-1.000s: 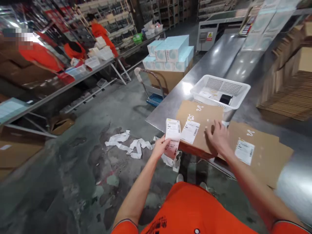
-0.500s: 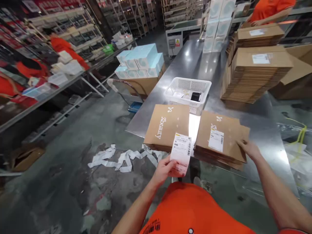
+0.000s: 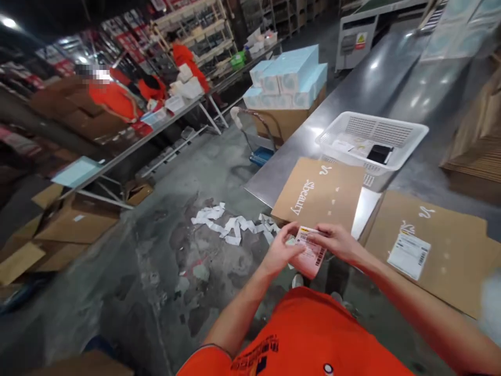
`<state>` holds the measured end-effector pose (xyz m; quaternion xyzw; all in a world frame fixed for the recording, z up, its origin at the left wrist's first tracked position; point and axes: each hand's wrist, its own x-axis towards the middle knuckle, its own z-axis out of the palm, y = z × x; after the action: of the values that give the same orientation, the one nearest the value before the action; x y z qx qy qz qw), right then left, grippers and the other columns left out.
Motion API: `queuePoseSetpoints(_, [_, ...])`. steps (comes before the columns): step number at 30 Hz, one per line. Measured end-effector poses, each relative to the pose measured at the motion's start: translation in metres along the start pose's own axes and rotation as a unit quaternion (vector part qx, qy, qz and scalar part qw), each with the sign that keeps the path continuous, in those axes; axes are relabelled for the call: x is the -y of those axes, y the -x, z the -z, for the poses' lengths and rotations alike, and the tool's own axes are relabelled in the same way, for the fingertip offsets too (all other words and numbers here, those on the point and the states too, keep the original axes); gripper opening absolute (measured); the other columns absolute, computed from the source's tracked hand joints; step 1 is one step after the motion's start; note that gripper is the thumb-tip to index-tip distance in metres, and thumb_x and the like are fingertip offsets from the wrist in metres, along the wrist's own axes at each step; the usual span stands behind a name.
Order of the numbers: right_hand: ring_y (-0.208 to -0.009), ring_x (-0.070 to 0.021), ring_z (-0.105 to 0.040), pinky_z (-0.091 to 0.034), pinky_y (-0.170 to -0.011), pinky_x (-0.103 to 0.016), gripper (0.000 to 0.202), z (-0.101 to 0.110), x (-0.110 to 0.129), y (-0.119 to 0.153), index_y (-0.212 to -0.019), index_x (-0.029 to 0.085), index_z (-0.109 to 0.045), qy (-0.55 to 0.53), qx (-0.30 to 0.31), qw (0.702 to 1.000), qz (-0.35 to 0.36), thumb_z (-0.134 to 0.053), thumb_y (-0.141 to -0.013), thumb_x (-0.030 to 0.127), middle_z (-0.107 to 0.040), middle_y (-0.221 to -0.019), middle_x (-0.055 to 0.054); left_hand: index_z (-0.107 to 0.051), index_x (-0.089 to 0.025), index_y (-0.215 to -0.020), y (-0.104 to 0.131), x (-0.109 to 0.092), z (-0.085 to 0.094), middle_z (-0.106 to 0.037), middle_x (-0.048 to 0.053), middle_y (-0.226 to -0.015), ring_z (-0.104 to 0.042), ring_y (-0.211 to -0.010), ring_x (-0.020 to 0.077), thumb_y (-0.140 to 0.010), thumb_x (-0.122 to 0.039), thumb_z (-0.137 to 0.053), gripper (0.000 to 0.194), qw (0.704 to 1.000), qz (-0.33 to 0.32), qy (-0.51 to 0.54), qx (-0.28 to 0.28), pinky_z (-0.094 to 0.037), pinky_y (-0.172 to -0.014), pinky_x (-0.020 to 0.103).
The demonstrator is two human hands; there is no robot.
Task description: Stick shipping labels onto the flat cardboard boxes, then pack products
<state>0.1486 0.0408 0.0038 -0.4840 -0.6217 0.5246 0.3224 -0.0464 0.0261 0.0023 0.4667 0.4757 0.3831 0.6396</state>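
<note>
The printed label (image 3: pixel 309 262), pale and pink-tinged with a yellow mark at its far end and a barcode along its right side, was held by the left hand (image 3: pixel 278 253) and right hand (image 3: pixel 337 241) before the left carton stack (image 3: pixel 326 190). Half a second earlier, the right hand had touched the right carton stack (image 3: pixel 454 256). Bare metal table (image 3: pixel 266 189) showed between the stacks; left of its edge, open floor (image 3: pixel 168 224) bore paper strips (image 3: pixel 235 230).
</note>
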Motion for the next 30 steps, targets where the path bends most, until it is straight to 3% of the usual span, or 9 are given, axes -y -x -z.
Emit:
queuePoseSetpoints(2, [-0.062,-0.0143,-0.053,-0.04,-0.055,-0.025,0.041,-0.009,-0.002,-0.007,-0.074,0.019,-0.063,0.044,-0.008,0.999,0.021,-0.054,-0.082,0.058,-0.062,-0.066,-0.001,-0.064,-0.015,-0.074,-0.016,-0.003,0.0,-0.065,0.003,-0.072,-0.057,-0.069,0.0148,-0.061,-0.043,-0.078,0.033,0.998,0.004,-0.037,-0.05,-0.044,-0.064,0.024])
queuePoseSetpoints(5, [-0.062,-0.0153,-0.054,-0.04,-0.056,-0.026,0.039,-0.008,-0.007,-0.023,-0.076,0.02,-0.064,0.116,-0.021,0.993,0.03,-0.053,-0.083,0.057,-0.063,-0.067,-0.002,-0.046,-0.018,-0.052,-0.037,0.004,0.004,-0.045,-0.006,-0.05,-0.039,-0.051,0.0081,-0.062,-0.047,-0.074,0.042,0.994,0.015,-0.059,-0.088,-0.032,-0.051,0.021])
queuePoseSetpoints(9, [-0.071,-0.0181,-0.059,-0.045,-0.065,-0.03,0.036,0.019,-0.018,-0.067,-0.078,0.021,-0.063,0.208,-0.094,0.973,0.027,-0.045,-0.089,0.049,-0.066,-0.076,-0.004,-0.052,-0.017,-0.056,-0.041,0.033,0.027,-0.047,-0.005,-0.051,-0.038,-0.05,0.0083,-0.058,-0.05,-0.075,0.041,0.995,0.072,-0.047,-0.057,-0.03,-0.05,0.022])
queuePoseSetpoints(12, [-0.087,-0.0244,-0.061,-0.048,-0.079,-0.038,0.03,0.048,-0.026,-0.102,-0.093,0.019,-0.063,0.332,-0.175,0.927,0.007,-0.044,-0.09,0.041,-0.068,-0.095,-0.011,-0.063,-0.014,-0.066,-0.022,0.061,0.052,-0.056,-0.001,-0.057,-0.045,-0.052,0.0108,-0.056,-0.046,-0.077,0.037,0.988,0.139,-0.061,-0.022,-0.033,-0.05,0.023])
queuePoseSetpoints(15, [-0.104,-0.0364,-0.056,-0.041,-0.09,-0.055,0.032,0.068,-0.03,-0.121,-0.106,0.017,-0.064,0.418,-0.183,0.89,-0.018,-0.057,-0.084,0.038,-0.063,-0.113,-0.018,-0.065,-0.013,-0.06,0.003,0.077,0.075,-0.054,-0.001,-0.052,-0.043,-0.049,0.0107,-0.058,-0.046,-0.076,0.035,0.98,0.185,-0.074,0.003,-0.03,-0.048,0.023])
queuePoseSetpoints(18, [-0.121,-0.0483,-0.042,-0.032,-0.094,-0.067,0.056,0.069,-0.032,-0.128,-0.132,0.012,-0.05,0.46,-0.224,0.858,-0.044,-0.058,-0.083,0.038,-0.046,-0.138,-0.025,-0.067,-0.013,-0.061,0.007,0.066,0.088,-0.054,-0.002,-0.052,-0.044,-0.051,0.0114,-0.062,-0.047,-0.073,0.035,0.987,0.143,-0.058,-0.044,-0.033,-0.05,0.023])
queuePoseSetpoints(22, [-0.134,-0.0392,-0.034,-0.027,-0.108,-0.056,0.056,0.036,-0.037,-0.133,-0.141,0.006,-0.038,0.481,-0.219,0.849,0.003,-0.039,-0.093,0.036,-0.038,-0.147,-0.022,-0.073,-0.014,-0.072,-0.041,0.028,0.087,-0.064,0.001,-0.064,-0.054,-0.062,0.0154,-0.067,-0.047,-0.071,0.033,0.989,0.028,-0.063,-0.132,-0.043,-0.058,0.025])
queuePoseSetpoints(27, [-0.14,-0.035,-0.029,-0.019,-0.113,-0.055,0.054,-0.01,-0.05,-0.111,-0.139,0.008,-0.044,0.492,-0.137,0.856,0.078,-0.034,-0.094,0.039,-0.041,-0.147,-0.019,-0.076,-0.016,-0.086,-0.093,0.007,0.074,-0.072,0.007,-0.105,-0.063,-0.096,0.0222,-0.072,-0.039,-0.068,0.028,0.996,-0.034,-0.063,-0.049,-0.048,-0.082,0.028])
queuePoseSetpoints(30, [-0.138,-0.0384,-0.031,-0.023,-0.109,-0.06,0.057,0.013,-0.057,-0.085,-0.138,0.012,-0.045,0.474,-0.253,0.843,-0.028,-0.034,-0.094,0.045,-0.04,-0.147,-0.021,-0.076,-0.015,-0.086,-0.083,0.01,0.064,-0.073,0.008,-0.1,-0.064,-0.099,0.0247,-0.072,-0.039,-0.069,0.029,0.996,-0.018,-0.071,-0.048,-0.049,-0.085,0.032])
